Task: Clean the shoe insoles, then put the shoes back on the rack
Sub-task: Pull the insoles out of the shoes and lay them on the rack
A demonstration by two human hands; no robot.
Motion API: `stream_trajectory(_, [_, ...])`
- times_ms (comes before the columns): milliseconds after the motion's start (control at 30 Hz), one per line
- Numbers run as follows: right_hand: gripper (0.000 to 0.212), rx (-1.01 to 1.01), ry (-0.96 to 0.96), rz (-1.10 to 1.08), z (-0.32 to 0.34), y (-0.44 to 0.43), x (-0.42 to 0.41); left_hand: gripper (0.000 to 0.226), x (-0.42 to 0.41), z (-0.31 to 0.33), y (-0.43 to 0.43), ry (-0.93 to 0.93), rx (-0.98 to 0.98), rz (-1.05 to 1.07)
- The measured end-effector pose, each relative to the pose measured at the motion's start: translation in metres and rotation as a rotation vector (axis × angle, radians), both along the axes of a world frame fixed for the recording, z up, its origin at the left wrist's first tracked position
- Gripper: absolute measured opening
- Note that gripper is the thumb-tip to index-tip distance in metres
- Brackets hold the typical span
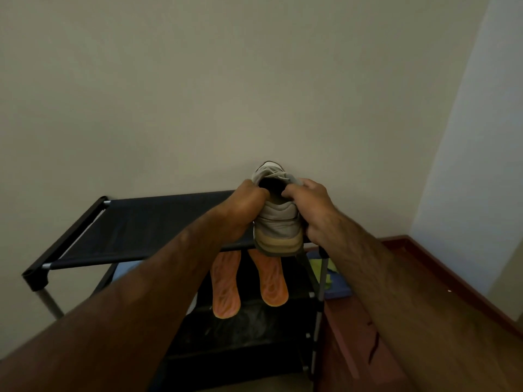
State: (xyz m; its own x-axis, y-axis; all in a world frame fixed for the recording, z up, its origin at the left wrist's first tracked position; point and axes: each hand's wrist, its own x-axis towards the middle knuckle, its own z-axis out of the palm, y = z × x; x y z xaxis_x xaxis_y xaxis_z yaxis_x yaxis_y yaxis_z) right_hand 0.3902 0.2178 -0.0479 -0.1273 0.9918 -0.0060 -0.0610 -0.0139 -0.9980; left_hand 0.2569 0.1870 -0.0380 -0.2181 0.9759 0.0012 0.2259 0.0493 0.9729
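Sneaker of grey suede and mesh, with a padded heel collar and a thick, layered tan rubber sole, sits between my two hands, heel toward me and toe at the plain beige wall. My left hand curls its fingers over the left rim of the dark opening. My right hand wraps the right side, fingertips hooked at the collar.

The sole is at the front right edge of the black shoe rack's top shelf, a taut woven fabric sheet on dark tubes with metal poles; I cannot tell whether it rests there. On the shelf below lie two orange foam insoles, side by side, their surface marked with a swirling pattern. Any marking on the heel is too blurred to read. Reddish-brown wooden floor runs to the right.
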Motion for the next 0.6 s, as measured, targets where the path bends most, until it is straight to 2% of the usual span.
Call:
stream_trajectory(67, [0.016,0.017,0.033,0.013,0.006,-0.013,0.002,0.035,0.003,0.009,-0.019,0.032,0.027,0.011])
stream_trajectory(167, [0.018,0.053,0.045,0.017,0.011,-0.038,0.007,0.043,0.003,0.014,-0.052,0.049,0.065,-0.025])
stream_trajectory(233, [0.025,0.086,0.018,0.038,0.012,-0.059,0.012,0.04,0.005,0.015,-0.081,0.036,0.083,-0.059])
stream_trajectory(300, [0.033,0.11,-0.003,0.067,0.012,-0.079,0.018,0.038,0.007,0.013,-0.109,0.004,0.11,-0.049])
stream_trajectory(433, [0.043,0.107,-0.003,0.112,0.004,-0.126,0.03,0.048,0.01,-0.003,-0.164,-0.06,0.123,-0.025])
stream_trajectory(600, [0.051,0.067,-0.051,0.15,-0.021,-0.182,0.041,0.05,0.02,-0.028,-0.23,-0.12,0.06,0.005])
